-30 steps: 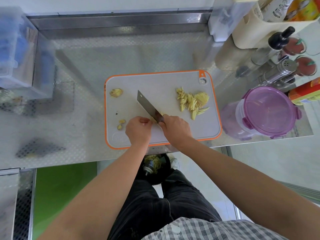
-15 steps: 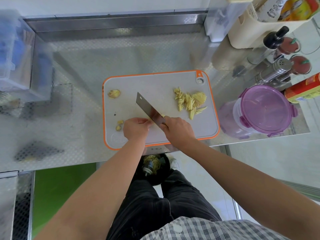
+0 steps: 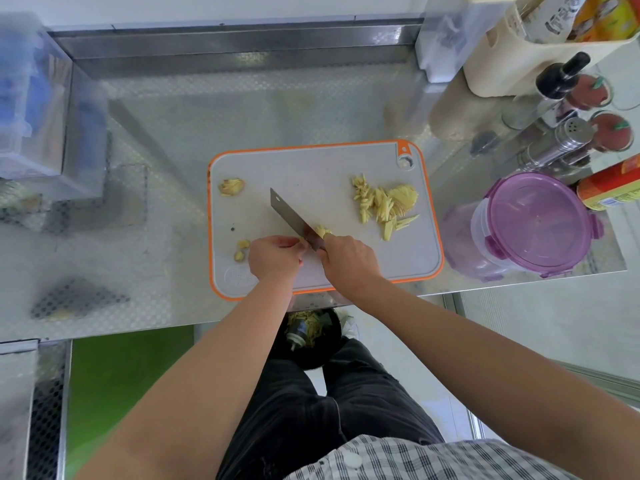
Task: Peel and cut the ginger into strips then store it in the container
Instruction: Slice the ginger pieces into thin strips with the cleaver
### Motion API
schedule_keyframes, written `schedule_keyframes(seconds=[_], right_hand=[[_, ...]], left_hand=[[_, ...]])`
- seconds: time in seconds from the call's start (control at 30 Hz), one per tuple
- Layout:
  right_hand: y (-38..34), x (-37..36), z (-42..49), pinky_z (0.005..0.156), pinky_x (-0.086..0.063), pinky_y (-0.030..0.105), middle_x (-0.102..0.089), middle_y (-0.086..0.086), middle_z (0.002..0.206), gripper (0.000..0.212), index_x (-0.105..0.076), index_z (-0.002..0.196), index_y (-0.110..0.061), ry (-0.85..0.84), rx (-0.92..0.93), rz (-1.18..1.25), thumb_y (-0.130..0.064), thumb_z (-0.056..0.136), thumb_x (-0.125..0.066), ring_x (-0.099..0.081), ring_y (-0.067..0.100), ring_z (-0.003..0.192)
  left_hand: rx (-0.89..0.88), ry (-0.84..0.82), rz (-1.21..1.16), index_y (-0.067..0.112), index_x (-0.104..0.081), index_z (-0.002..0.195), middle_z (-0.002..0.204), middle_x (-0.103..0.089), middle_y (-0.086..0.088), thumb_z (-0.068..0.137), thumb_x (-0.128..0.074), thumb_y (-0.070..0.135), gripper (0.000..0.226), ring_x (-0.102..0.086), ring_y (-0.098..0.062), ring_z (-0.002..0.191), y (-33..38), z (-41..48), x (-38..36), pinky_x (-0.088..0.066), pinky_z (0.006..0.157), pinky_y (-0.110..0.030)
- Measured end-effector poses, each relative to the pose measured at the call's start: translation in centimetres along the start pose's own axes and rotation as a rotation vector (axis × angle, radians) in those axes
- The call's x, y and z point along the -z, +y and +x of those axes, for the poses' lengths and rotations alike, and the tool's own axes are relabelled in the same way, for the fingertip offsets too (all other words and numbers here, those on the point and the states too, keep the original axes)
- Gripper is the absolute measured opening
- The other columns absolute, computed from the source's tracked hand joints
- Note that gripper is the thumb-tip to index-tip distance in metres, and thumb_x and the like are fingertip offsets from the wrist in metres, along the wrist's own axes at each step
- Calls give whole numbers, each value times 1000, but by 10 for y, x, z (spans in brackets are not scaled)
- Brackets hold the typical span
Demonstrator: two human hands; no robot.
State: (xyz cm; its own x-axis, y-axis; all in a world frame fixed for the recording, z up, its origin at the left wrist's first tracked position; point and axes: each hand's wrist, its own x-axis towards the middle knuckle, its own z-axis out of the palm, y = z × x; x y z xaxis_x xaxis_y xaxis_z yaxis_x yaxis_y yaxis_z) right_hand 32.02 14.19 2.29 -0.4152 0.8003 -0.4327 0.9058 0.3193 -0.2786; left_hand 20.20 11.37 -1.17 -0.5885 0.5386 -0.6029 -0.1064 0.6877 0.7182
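Ginger piece [image 3: 303,240] sits low on the cutting board [image 3: 311,168], around six o'clock, and most of it is hidden under my fingers. My left hand [image 3: 275,258] has its fingertips curled down and pinching it against the board, knuckles tucked back so the blade has something to ride against and no skin to find. My right hand [image 3: 349,264] is wrapped tight around the handle of the cleaver [image 3: 292,218], tip angled off toward ten o'clock, edge down right beside those fingertips. A few fresh slices [image 3: 322,231] lie just on the blade's far side.

Up at two o'clock the cut strips [image 3: 379,206] are heaped, parked out of the cutting lane. A peel scrap [image 3: 231,186] lies at ten o'clock, and small offcuts [image 3: 241,249] at eight, just beside my left hand.

Off the board at three o'clock stands the container [image 3: 535,220], purple lid on, near enough for loading later. By my reckoning I'm late in the slicing, with storing not yet begun.
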Motion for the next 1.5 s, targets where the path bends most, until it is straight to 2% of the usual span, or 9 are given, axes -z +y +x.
schedule_keyframes(seconds=[0.17,0.33,0.47,0.6,0.73,0.9,1.03,1.27,1.5], right_hand=[[8,-3,-2,64,-36,33,-61,10,92,27,-53,103,-10,50,-12,84,-33,100,-38,-58,34,86],[11,1,-10,60,-31,31,-45,1,75,22,-40,85,-18,69,7,117,-34,100,-40,-44,26,69],[12,3,-11,61,-31,31,-49,3,79,23,-49,94,-14,61,23,69,-34,100,-39,-43,24,70],[10,5,-10,62,-33,32,-52,7,81,24,-50,96,-12,53,22,57,-32,100,-38,-50,29,75],[7,5,-11,62,-34,32,-45,4,78,21,-46,91,-14,47,1,61,-31,100,-38,-46,27,72],[4,3,-10,62,-35,33,-54,11,83,21,-44,88,-14,38,-18,87,-31,100,-39,-55,33,79],[1,1,-10,63,-38,34,-59,14,89,26,-52,97,-8,48,-24,100,-31,100,-40,-57,34,82],[-6,-6,-1,65,-35,33,-60,14,95,27,-52,103,-7,26,-53,93,-29,101,-38,-58,33,88],[4,-6,-1,62,-34,33,-59,13,86,28,-49,92,-9,91,-90,175,-34,100,-40,-54,33,78]], left_hand=[[4,-12,0,24,-67,58,54,-67,0,69,-84,15,23,-68,-23,57,-1,3,0,-59,74,-45],[34,-11,-31,24,-67,55,51,-67,2,68,-84,10,25,-67,-22,55,-5,7,1,-59,75,-45],[37,-4,-38,24,-67,53,48,-65,4,68,-83,10,27,-66,-20,52,-4,5,1,-59,74,-44],[49,-12,-53,24,-67,46,52,-67,-2,66,-85,11,30,-65,-22,52,-6,8,1,-59,76,-46],[60,-1,-67,22,-68,52,51,-67,-3,67,-83,10,24,-63,-21,49,-6,8,-1,-59,76,-47],[47,25,-33,25,-66,53,48,-65,2,68,-82,13,25,-66,-19,51,-3,4,-3,-59,75,-43],[41,43,-37,26,-66,51,47,-65,3,68,-81,9,28,-65,-18,49,-2,2,-3,-60,72,-43],[31,39,-45,20,-67,60,61,-68,-5,72,-76,4,21,-67,-22,56,2,-3,-3,-60,71,-43],[11,43,-26,22,-67,62,59,-68,-1,75,-76,10,20,-68,-19,55,2,-6,-1,-60,71,-42]])
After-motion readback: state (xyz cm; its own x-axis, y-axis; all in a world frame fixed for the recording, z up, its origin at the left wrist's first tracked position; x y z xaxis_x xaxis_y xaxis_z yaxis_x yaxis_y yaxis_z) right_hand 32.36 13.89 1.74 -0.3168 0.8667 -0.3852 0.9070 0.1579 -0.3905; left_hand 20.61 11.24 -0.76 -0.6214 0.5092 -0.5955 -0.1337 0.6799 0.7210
